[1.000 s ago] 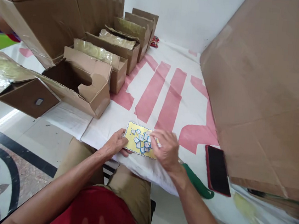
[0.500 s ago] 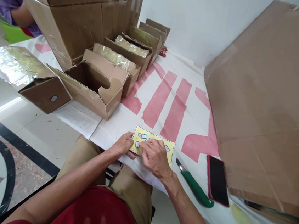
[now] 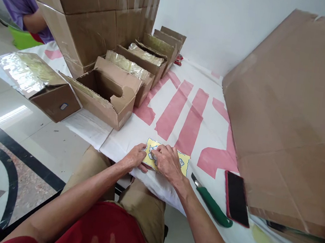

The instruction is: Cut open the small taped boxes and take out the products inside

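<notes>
Yellow card [image 3: 183, 163] lies at the near edge of the table [image 3: 182, 100], small blue-edged pieces [image 3: 181, 162] on it. Left hand [image 3: 136, 157] grips its left edge, fingers curled together. Right hand [image 3: 167, 161] rests on top, fingertips bunched; whether they pinch a piece I cannot tell. A green-handled knife [image 3: 213, 206] and a phone [image 3: 236, 198] lie near, to the right.

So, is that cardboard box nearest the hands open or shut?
Open: the box has its flaps lifted and its hollow brown inside shows, with nothing visible in it.
</notes>
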`<state>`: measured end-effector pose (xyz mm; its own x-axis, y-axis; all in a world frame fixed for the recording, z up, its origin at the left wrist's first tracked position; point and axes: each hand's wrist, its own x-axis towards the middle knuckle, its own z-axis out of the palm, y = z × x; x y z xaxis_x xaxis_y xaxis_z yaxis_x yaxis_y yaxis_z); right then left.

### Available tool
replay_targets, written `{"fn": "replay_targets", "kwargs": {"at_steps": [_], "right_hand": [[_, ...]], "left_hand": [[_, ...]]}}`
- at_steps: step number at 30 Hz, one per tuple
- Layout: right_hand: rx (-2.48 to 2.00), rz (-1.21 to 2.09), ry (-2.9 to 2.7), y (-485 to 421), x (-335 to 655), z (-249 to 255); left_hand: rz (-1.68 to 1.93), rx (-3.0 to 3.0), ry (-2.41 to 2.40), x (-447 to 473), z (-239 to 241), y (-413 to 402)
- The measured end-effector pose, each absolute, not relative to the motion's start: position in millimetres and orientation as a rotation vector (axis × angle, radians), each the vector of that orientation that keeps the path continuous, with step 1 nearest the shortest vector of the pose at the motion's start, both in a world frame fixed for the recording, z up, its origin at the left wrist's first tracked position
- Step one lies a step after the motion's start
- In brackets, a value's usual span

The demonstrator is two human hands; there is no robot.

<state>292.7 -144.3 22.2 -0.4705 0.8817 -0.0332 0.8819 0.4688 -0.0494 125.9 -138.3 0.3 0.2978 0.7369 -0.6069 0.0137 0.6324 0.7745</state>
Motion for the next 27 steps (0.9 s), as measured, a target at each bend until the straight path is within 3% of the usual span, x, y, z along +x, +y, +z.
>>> {"fn": "replay_targets", "kwargs": {"at_steps": [10,18,27], "right_hand": [[1.554,-0.079,2.724,-145,294,36],[2.288,-0.328,2.531,-179,375,45],[2.58,-0.568,2.149,-169,415,19]], "left_hand": [[0.552,0.791,1.257,129,6,-140],[0.55,0.79,1.247,129,9,-139],[0.516,0.766,1.195,141,15,-145]]}}
